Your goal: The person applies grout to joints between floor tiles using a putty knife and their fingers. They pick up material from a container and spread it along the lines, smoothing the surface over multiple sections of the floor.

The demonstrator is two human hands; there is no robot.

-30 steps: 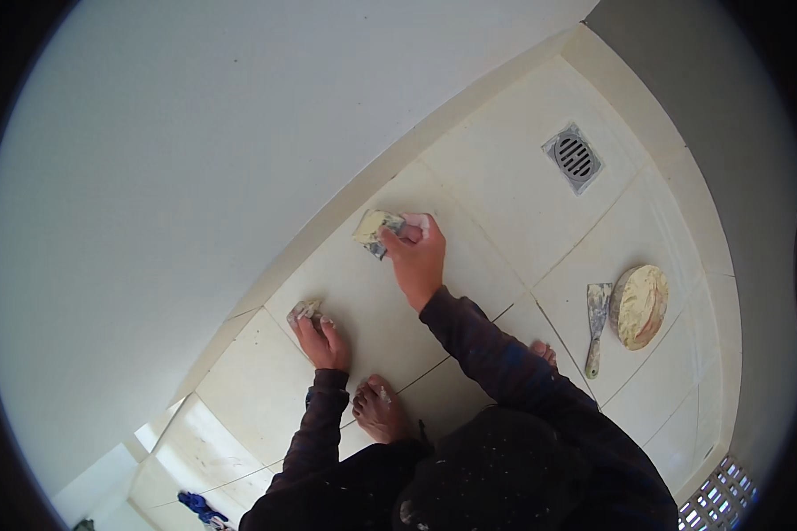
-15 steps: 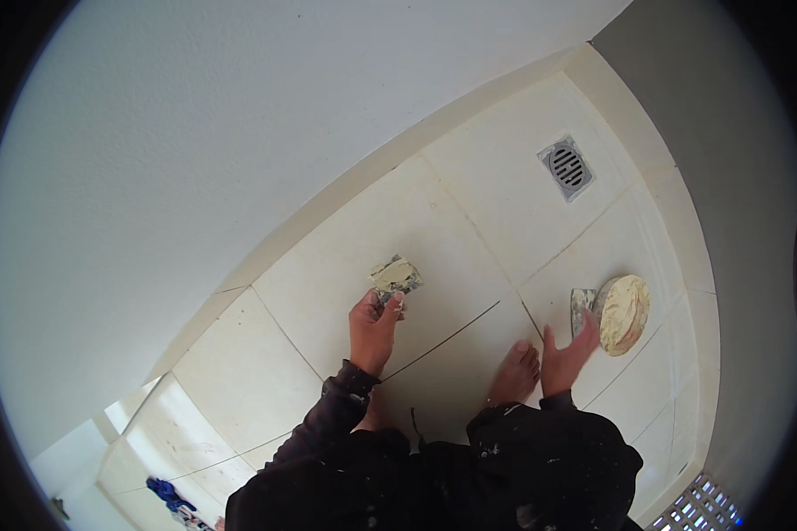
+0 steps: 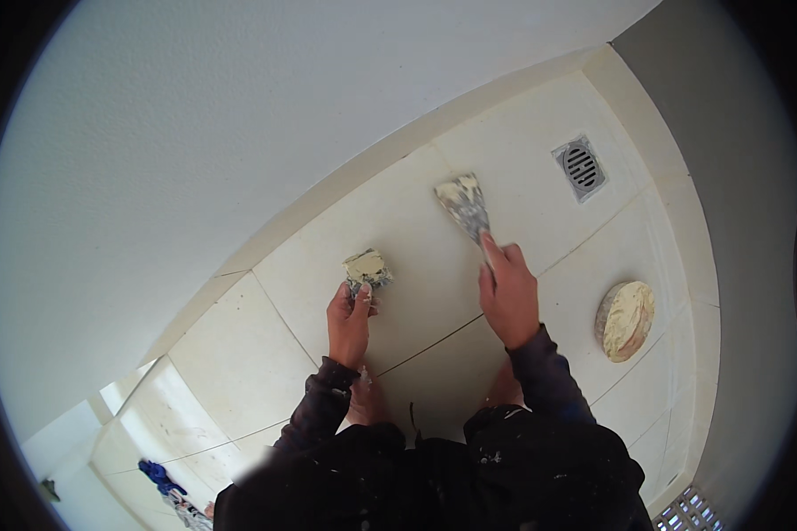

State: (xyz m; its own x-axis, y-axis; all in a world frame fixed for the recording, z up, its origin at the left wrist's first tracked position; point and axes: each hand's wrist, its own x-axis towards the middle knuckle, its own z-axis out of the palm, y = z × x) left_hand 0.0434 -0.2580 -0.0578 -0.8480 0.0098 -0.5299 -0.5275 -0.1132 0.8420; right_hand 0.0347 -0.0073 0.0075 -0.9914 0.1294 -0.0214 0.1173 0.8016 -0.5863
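Note:
In my left hand [image 3: 351, 323] I hold a small flat plate [image 3: 367, 268] loaded with pale cream paste, pinched at its near edge by thumb and fingers. My right hand [image 3: 510, 292] grips a putty knife [image 3: 463, 202] by its handle. Its wide blade points away from me, smeared with the same cream paste and slightly blurred. The blade is over the tiled floor [image 3: 398, 212]; whether it touches cannot be told. Right of my right hand, a round tub [image 3: 626, 321] filled with cream paste stands on the tiles.
A square metal floor drain [image 3: 581, 168] is set in the tiles at the far right. A white wall [image 3: 239, 115] rises along the left and a grey wall [image 3: 744, 221] along the right. Blue cloth [image 3: 160, 477] lies at the lower left. My bare feet are under me.
My right hand has picked up the putty knife from beside the tub and carried it far and left. My left hand has shifted slightly left with the paste-covered plate.

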